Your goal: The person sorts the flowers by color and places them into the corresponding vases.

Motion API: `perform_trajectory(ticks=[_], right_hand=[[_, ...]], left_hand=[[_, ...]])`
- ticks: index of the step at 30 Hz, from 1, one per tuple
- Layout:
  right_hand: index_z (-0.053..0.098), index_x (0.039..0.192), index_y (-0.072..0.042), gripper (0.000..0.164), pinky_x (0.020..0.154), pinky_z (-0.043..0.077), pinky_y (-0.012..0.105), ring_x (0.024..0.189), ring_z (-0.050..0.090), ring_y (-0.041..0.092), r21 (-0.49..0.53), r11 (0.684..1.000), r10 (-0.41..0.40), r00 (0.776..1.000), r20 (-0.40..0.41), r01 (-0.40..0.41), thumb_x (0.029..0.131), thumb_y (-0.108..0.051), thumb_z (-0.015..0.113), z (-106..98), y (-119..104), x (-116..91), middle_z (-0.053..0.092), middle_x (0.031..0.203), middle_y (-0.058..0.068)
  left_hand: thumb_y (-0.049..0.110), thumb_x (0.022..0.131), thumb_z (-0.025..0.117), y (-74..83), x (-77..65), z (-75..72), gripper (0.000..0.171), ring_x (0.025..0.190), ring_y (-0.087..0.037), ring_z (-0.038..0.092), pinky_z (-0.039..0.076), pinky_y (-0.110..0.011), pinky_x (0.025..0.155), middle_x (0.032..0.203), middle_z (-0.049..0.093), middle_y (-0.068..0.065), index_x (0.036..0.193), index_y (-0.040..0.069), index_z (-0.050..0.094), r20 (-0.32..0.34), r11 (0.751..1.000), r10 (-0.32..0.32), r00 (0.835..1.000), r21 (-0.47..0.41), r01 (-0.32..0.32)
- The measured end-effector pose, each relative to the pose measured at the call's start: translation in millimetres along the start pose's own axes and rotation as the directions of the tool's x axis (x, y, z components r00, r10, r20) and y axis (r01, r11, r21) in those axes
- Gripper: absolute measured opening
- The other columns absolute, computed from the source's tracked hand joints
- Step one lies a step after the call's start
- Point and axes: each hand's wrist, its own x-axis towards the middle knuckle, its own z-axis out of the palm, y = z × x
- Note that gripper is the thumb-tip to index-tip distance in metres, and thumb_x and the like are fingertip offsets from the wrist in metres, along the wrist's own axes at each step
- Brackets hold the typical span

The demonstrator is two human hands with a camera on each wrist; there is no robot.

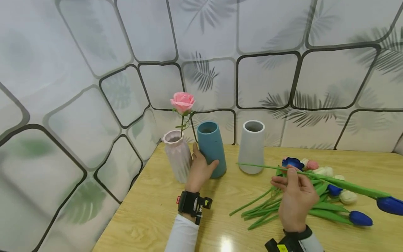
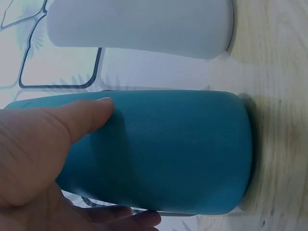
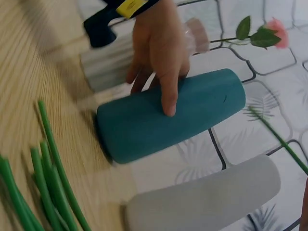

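My left hand (image 1: 201, 168) grips the blue vase (image 1: 212, 148) from its left side, thumb across the front and fingers around the far side. The left wrist view shows the thumb (image 2: 89, 115) pressed on the smooth blue wall. My right hand (image 1: 297, 199) pinches the long green stem of a blue tulip (image 1: 390, 205). The flower hangs out to the right, and the bare stem end points left, overlapping the white vase (image 1: 252, 147) in the head view. In the right wrist view the stem (image 3: 276, 137) crosses near the blue vase's mouth.
A ribbed pale pink vase (image 1: 177, 157) with a pink rose (image 1: 182, 102) stands left of the blue vase. On the right of the wooden table (image 1: 148, 224) lies a pile of artificial flowers (image 1: 330, 210), blue, white and pink. A patterned backdrop (image 1: 207, 35) rises behind.
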Motion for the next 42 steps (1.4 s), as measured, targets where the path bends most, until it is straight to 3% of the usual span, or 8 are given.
perform_trajectory(ticks=[5, 12, 18, 22, 29, 34, 37, 42], right_hand=[[0.075, 0.107, 0.013, 0.014, 0.057, 0.060, 0.020, 0.057, 0.073, 0.009, 0.071, 0.976, -0.215, 0.967, 0.137, 0.206, 0.097, 0.015, 0.064, 7.8, 2.6, -4.4, 0.083, 0.089, 0.007], [0.072, 0.106, 0.022, 0.015, 0.061, 0.060, 0.018, 0.062, 0.075, 0.004, 0.045, 0.930, -0.365, 0.897, 0.248, 0.366, 0.095, 0.020, 0.061, 43.1, -0.2, -14.6, 0.083, 0.087, 0.001], [0.072, 0.112, 0.018, 0.019, 0.067, 0.060, 0.015, 0.070, 0.073, -0.006, -0.058, 0.900, -0.369, 0.826, 0.425, 0.432, 0.097, 0.016, 0.061, 79.1, 1.5, -12.0, 0.077, 0.083, -0.014], [0.073, 0.119, 0.012, 0.023, 0.070, 0.058, 0.012, 0.074, 0.068, -0.013, -0.183, 0.870, -0.297, 0.782, 0.548, 0.458, 0.101, 0.012, 0.059, 96.9, 5.5, -9.4, 0.073, 0.077, 0.007], [0.066, 0.136, 0.006, 0.032, 0.068, 0.057, 0.032, 0.078, 0.076, 0.035, -0.474, 0.737, -0.061, 0.745, 0.664, 0.482, 0.113, -0.007, 0.049, 121.6, 0.0, 1.5, 0.074, 0.088, 0.023], [0.062, 0.142, 0.003, 0.039, 0.076, 0.059, 0.051, 0.092, 0.076, 0.036, -0.589, 0.623, 0.072, 0.712, 0.698, 0.515, 0.117, -0.017, 0.041, 132.4, 3.2, 10.9, 0.075, 0.109, 0.024], [0.064, 0.140, 0.001, 0.040, 0.075, 0.058, 0.053, 0.088, 0.073, 0.037, -0.616, 0.547, 0.105, 0.684, 0.722, 0.567, 0.117, -0.020, 0.039, 138.9, 7.1, 18.6, 0.075, 0.103, 0.022], [0.066, 0.126, 0.003, 0.039, 0.060, 0.056, 0.049, 0.067, 0.067, 0.034, -0.619, 0.385, 0.220, 0.584, 0.782, 0.684, 0.117, -0.020, 0.035, 156.9, 11.7, 30.4, 0.065, 0.079, 0.017]], left_hand=[[0.028, 0.102, 0.074, 4.0, 2.1, -1.2, 0.107, 0.148, -0.056, 0.043, 0.046, -0.066, 0.113, 0.168, 0.019, -0.041, 0.169, 0.000, -0.005, -0.017, 1.000, 0.003, 1.000, -0.005, -0.003], [0.028, 0.103, 0.073, 3.4, 2.2, -1.0, 0.103, 0.147, -0.055, 0.044, 0.045, -0.065, 0.114, 0.166, 0.024, -0.041, 0.169, 0.000, -0.001, -0.007, 1.000, 0.002, 1.000, 0.025, -0.001], [0.027, 0.102, 0.074, 4.1, 1.5, -1.0, 0.102, 0.145, -0.056, 0.045, 0.046, -0.065, 0.113, 0.165, 0.026, -0.041, 0.168, -0.001, 0.002, -0.028, 0.999, -0.003, 1.000, 0.032, 0.003], [0.027, 0.101, 0.075, 4.0, 1.9, -0.6, 0.102, 0.143, -0.057, 0.047, 0.047, -0.065, 0.112, 0.162, 0.030, -0.042, 0.167, -0.003, 0.004, -0.038, 0.998, -0.001, 0.999, 0.059, 0.003], [0.027, 0.101, 0.075, 6.0, 3.2, -0.1, 0.102, 0.143, -0.057, 0.048, 0.046, -0.065, 0.113, 0.161, 0.030, -0.043, 0.167, -0.004, 0.004, -0.031, 0.998, 0.019, 0.999, 0.067, -0.017], [0.027, 0.102, 0.074, 5.9, 3.7, 0.4, 0.101, 0.144, -0.057, 0.047, 0.046, -0.065, 0.113, 0.162, 0.029, -0.043, 0.167, -0.004, 0.003, -0.031, 0.997, 0.024, 0.999, 0.072, -0.022], [0.027, 0.102, 0.074, 5.7, 4.1, 0.5, 0.101, 0.144, -0.057, 0.046, 0.046, -0.065, 0.113, 0.163, 0.028, -0.043, 0.167, -0.004, 0.003, -0.024, 0.997, 0.025, 0.999, 0.078, -0.023], [0.028, 0.103, 0.072, 4.2, 3.3, 0.5, 0.101, 0.148, -0.058, 0.040, 0.043, -0.064, 0.115, 0.167, 0.021, -0.041, 0.168, -0.004, 0.001, -0.005, 0.997, 0.031, 1.000, 0.069, -0.030]])
